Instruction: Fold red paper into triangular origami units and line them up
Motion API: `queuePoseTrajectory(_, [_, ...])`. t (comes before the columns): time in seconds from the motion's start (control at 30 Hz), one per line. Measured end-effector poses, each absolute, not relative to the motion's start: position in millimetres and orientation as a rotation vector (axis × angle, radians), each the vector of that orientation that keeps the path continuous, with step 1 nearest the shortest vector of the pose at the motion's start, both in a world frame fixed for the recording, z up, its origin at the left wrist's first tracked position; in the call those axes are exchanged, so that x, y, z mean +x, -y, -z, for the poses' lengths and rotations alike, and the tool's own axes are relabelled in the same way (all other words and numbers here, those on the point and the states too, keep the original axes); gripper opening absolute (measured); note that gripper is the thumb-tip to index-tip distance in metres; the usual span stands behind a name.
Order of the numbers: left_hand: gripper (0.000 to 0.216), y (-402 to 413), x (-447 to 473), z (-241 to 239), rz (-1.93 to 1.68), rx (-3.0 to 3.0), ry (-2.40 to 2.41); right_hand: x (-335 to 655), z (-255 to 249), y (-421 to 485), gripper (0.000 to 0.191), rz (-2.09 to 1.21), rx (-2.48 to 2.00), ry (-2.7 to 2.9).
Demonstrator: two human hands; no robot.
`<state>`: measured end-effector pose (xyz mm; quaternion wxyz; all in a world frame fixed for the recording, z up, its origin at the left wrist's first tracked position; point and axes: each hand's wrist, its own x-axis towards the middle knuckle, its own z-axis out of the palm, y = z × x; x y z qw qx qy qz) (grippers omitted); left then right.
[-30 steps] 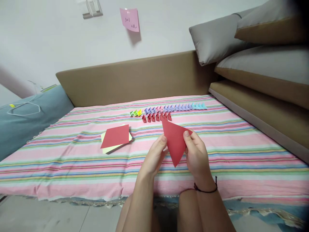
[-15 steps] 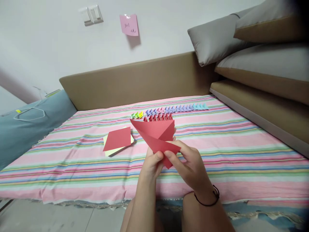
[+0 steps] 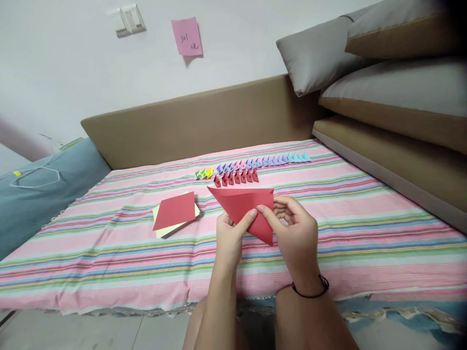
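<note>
The left hand [image 3: 228,238] and right hand [image 3: 297,231] each kept a closed grip on the red paper triangle [image 3: 242,201]. Their thumbs met on its slanted edge, and its top edge ran level.

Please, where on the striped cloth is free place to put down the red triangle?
Free: the cloth right of the right hand, up to the brown cushion; also left of the paper stack. Crowded: the far middle, with the rows of folded pieces.

- Your folded paper [image 3: 243,208] is plain red.
- The cloth [image 3: 109,253] has pink, green and blue stripes.
- The paper stack [image 3: 175,213] is red above, pale yellow below.
- The small folded pieces [image 3: 251,164] seem green, purple, blue, red.
</note>
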<state>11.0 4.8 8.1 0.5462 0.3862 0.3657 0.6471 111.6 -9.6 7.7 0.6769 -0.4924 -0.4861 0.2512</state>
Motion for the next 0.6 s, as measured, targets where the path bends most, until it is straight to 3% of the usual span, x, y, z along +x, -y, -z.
queuePoseTrajectory(0.13, [0.023, -6.6, 10.6, -5.2, -1.564, 0.860, -0.874, 113.9, -6.6, 4.3, 0.040, -0.680, -1.064, 0.993])
queuePoseTrajectory(0.3, [0.018, -6.9, 7.1, -3.5, -1.521, 0.890, -0.862, 119.2, -4.5, 3.2, 0.015, -1.087, -0.840, 0.947])
queuePoseTrajectory(0.6, [0.018, -8.8, 6.4, -0.8, -1.530, 0.900, -0.914, 116.6, -9.3, 6.5, 0.018, -1.019, -0.944, 0.918])
